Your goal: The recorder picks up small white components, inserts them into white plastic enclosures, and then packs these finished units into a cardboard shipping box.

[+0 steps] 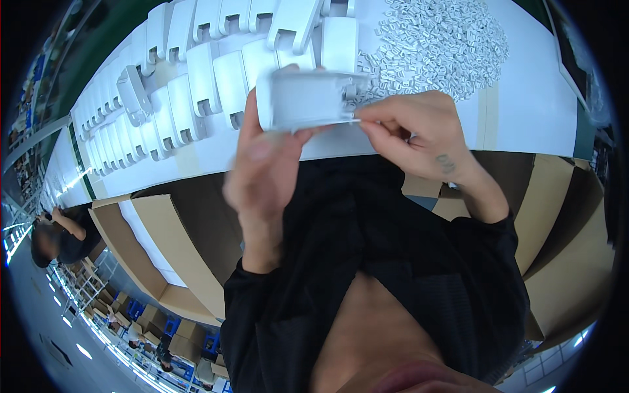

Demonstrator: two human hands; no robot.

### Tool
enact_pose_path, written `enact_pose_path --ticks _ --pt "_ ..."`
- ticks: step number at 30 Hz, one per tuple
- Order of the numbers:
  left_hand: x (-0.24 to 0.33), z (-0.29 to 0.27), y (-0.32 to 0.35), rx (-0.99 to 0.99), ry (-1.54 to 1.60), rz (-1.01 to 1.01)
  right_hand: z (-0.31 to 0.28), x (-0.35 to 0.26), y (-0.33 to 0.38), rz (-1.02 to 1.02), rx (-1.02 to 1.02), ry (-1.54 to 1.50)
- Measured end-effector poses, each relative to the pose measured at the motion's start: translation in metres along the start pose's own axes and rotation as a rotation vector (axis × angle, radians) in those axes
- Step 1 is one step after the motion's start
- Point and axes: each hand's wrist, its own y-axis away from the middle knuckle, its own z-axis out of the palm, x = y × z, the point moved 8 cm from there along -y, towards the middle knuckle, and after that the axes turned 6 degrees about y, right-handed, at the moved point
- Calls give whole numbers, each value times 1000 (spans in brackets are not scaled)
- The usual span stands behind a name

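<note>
A white plastic housing (308,101) is held up over the table's front part, its hollow side showing and slightly blurred. My left hand (265,157) grips it at its left end, fingers wrapped round the back and thumb smeared by motion. At the housing's right end, my right hand (419,128) pinches with thumb and forefinger at the lower corner. A tiny white piece seems to be between those fingertips, but its shape cannot be made out. Beyond the right hand lies a heap of small white plastic clips (445,46).
Rows of similar white housings (229,78) cover the white table (531,92) at the left and back. An open cardboard box (177,255) stands at the left below the table edge, more cardboard (563,242) at the right. Another person (62,236) works at the far left.
</note>
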Motion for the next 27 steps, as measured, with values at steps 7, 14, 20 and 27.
enact_pose_path --ticks 7,14,20,27 --pt "15 -37 28 269 -165 -83 -4 29 -26 -31 -125 -15" --pt "28 -33 26 305 -9 31 -2 65 -42 -154 -144 574" --pt "23 -39 19 286 61 32 6 68 -45 -183 -213 681" --pt "8 -24 7 337 -319 95 -14 44 -45 273 -72 -50"
